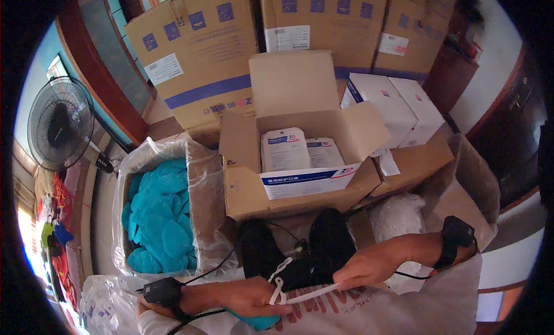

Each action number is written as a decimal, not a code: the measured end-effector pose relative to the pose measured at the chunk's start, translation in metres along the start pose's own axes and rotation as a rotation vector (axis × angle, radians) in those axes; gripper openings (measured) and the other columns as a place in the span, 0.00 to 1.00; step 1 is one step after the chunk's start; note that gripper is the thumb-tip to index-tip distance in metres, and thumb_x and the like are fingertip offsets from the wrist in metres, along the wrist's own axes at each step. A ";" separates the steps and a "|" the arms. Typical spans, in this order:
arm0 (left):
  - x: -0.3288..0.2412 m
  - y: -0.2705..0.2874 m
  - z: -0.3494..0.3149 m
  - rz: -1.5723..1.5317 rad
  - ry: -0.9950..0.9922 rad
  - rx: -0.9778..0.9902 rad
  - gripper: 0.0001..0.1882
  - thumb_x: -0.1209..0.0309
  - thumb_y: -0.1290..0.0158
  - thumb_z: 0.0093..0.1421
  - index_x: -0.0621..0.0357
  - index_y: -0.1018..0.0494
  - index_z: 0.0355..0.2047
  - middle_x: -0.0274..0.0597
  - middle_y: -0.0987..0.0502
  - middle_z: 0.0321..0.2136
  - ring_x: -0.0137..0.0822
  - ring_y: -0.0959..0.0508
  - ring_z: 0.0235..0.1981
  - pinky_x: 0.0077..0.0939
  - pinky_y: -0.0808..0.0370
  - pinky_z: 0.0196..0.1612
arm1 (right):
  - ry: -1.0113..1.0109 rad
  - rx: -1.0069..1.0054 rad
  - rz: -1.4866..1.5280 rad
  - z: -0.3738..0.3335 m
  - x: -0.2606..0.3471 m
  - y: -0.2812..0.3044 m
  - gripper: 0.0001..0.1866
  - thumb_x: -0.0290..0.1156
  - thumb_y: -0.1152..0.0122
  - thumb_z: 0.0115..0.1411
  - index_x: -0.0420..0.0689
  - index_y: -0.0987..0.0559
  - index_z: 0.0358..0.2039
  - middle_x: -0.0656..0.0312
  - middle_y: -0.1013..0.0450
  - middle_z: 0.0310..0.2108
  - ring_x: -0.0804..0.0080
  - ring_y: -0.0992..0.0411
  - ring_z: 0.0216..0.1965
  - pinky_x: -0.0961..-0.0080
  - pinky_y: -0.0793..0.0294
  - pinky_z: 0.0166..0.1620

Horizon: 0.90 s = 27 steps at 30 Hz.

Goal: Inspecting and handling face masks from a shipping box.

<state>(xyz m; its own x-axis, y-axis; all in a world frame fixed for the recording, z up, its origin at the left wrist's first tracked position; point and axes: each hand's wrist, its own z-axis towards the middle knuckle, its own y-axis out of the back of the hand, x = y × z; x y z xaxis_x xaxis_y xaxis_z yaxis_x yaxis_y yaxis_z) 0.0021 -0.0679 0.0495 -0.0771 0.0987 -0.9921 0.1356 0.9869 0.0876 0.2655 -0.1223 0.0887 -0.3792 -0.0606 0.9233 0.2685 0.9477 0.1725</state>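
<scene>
My left hand (254, 297) holds a teal folded item (259, 322) low in the view, with looped white straps (279, 280) running over its fingers. My right hand (369, 267) pinches the other end of a white strap (314, 293) and keeps it stretched between both hands. Each wrist carries a black band with a cable. Straight ahead stands an open cardboard box (288, 185) with white flat packets (284, 149) standing upright inside.
On the left, a plastic-lined carton (202, 179) holds several teal pieces (158, 213). White boxes (392, 107) sit at right on brown cartons, with big stacked cartons (202, 58) behind. A black fan (60, 124) stands far left. White bagged material (395, 216) lies near my right forearm.
</scene>
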 end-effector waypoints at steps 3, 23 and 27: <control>0.004 -0.003 -0.004 0.005 -0.001 -0.014 0.19 0.59 0.64 0.59 0.60 0.28 0.28 0.47 0.28 0.21 0.42 0.28 0.22 0.32 0.33 0.27 | -0.078 -0.023 -0.031 -0.015 -0.007 -0.007 0.14 0.38 0.65 0.60 0.40 0.35 0.29 0.52 0.38 0.22 0.58 0.37 0.26 0.69 0.39 0.31; 0.038 0.063 -0.004 0.397 0.499 -0.858 0.10 0.65 0.56 0.55 0.59 0.33 0.27 0.39 0.31 0.16 0.32 0.31 0.19 0.26 0.35 0.24 | -0.457 -1.132 0.829 -0.122 -0.258 -0.092 0.10 0.36 0.53 0.53 0.42 0.30 0.24 0.66 0.37 0.18 0.81 0.40 0.17 0.84 0.40 0.20; 0.018 0.074 0.041 0.806 0.408 -0.667 0.14 0.60 0.51 0.50 0.58 0.35 0.30 0.46 0.29 0.17 0.45 0.27 0.23 0.34 0.33 0.26 | -0.491 -1.091 0.875 -0.086 -0.310 -0.101 0.09 0.37 0.51 0.52 0.44 0.32 0.25 0.67 0.39 0.18 0.79 0.40 0.21 0.81 0.38 0.23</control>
<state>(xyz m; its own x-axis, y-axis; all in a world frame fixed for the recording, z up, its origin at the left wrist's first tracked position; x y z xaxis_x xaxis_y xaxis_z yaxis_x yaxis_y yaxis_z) 0.0517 0.0015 0.0342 -0.5396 0.6530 -0.5314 -0.2547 0.4750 0.8423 0.4322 -0.2258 -0.1855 0.0552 0.7120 0.7000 0.9963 -0.0850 0.0080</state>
